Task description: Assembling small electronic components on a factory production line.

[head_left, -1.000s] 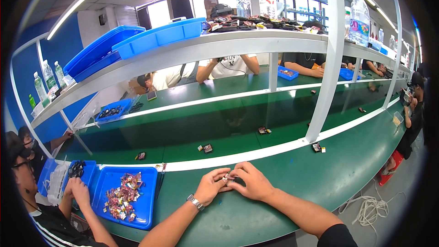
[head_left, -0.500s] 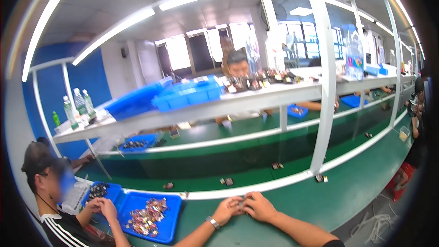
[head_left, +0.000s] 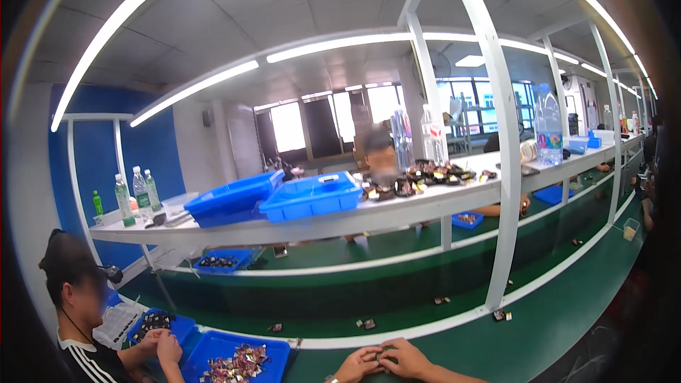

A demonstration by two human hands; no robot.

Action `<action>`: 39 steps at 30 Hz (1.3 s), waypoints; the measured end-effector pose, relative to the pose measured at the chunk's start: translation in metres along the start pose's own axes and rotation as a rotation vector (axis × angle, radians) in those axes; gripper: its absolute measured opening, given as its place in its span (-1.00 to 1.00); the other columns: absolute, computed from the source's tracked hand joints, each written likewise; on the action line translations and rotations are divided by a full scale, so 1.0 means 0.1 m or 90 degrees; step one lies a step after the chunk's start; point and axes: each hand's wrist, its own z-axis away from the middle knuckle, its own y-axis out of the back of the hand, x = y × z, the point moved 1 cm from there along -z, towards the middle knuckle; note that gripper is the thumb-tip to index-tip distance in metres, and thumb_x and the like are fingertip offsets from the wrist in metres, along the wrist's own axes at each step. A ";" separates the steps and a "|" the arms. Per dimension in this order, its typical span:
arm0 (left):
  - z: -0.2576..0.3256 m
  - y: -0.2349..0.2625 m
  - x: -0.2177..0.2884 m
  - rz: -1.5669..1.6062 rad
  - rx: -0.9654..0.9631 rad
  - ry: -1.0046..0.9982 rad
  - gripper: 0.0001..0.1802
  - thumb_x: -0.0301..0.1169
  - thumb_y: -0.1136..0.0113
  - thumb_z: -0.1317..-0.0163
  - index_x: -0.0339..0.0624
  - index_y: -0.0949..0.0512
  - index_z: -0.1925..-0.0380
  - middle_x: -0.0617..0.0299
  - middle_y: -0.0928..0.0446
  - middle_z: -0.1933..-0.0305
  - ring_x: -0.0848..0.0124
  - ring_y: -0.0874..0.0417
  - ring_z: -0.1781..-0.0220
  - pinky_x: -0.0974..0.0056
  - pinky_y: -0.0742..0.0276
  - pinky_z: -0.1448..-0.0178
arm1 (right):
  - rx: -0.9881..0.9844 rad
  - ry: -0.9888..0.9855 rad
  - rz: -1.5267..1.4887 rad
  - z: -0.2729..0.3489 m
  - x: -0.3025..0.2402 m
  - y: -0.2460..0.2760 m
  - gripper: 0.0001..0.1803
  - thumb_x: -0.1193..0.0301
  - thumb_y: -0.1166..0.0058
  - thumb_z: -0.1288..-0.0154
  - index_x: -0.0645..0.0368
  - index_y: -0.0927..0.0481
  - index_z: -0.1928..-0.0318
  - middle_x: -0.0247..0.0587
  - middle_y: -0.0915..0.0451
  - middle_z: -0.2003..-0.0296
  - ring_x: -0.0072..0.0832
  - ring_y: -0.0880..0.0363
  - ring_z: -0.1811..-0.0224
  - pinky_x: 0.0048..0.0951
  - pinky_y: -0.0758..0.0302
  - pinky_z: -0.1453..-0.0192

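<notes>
1. Green worktop (head_left: 560, 312) spreads before us, with a white rail (head_left: 433, 335) along it and a white shelf (head_left: 397, 213) overhead, bearing blue trays (head_left: 312, 202) and a heap of dark parts (head_left: 418, 179).
2. Our left hand (head_left: 360, 364) and right hand (head_left: 404, 359) meet low in the view, just over the worktop, near the rail.
3. Between their fingertips we make out a small dark piece (head_left: 378, 357), mostly hidden by our fingers.
4. Fingers on both hands are bent inward, tips drawn close together; we cannot tell which of them pinch the piece and which merely rest beside it.
5. To our left, a blue bin (head_left: 282, 365) holds a loose pile of small reddish pieces (head_left: 237, 365); beyond it, a co-worker's hands (head_left: 162, 344) are held together near black parts (head_left: 156, 320).
6. We judge the piece very light and fairly stiff, easy to drop and perhaps delicate.
7. Its edges seem the best hold for us: thumb and forefinger pads on opposite sides, with gentle pressure and no twisting.
</notes>
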 end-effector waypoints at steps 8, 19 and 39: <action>0.02 -0.14 0.23 -0.072 0.024 0.008 -0.53 -0.63 -0.03 -0.34 -0.26 -0.30 -0.25 0.08 -0.47 -0.19 0.32 -0.54 -0.21 0.16 -0.54 -0.29 | 0.009 -0.045 -0.034 -0.13 -0.06 0.05 -0.88 0.40 -0.21 -0.20 0.16 -0.64 0.29 -0.16 -0.54 -0.02 -0.18 -0.46 -0.12 -0.25 -0.45 -0.16; 0.07 -0.25 0.19 -0.064 0.087 -0.020 -0.66 -0.56 0.04 -0.41 -0.27 -0.33 -0.17 0.05 -0.47 -0.18 0.29 -0.57 -0.17 0.13 -0.59 -0.25 | -0.036 -0.044 -0.081 -0.06 -0.14 0.12 -0.87 0.42 -0.24 -0.18 0.13 -0.65 0.25 -0.19 -0.48 -0.09 -0.20 -0.42 -0.16 -0.26 -0.45 -0.17; 0.06 -0.31 0.13 -0.149 0.182 -0.031 -0.72 -0.57 0.13 -0.44 -0.23 -0.34 -0.11 0.11 -0.53 -0.07 0.39 -0.62 -0.05 0.29 -0.63 -0.11 | 0.113 -0.083 0.003 -0.01 -0.14 -0.08 -0.88 0.44 -0.28 -0.11 0.13 -0.67 0.30 -0.23 -0.57 0.02 -0.25 -0.49 -0.07 -0.32 -0.59 0.04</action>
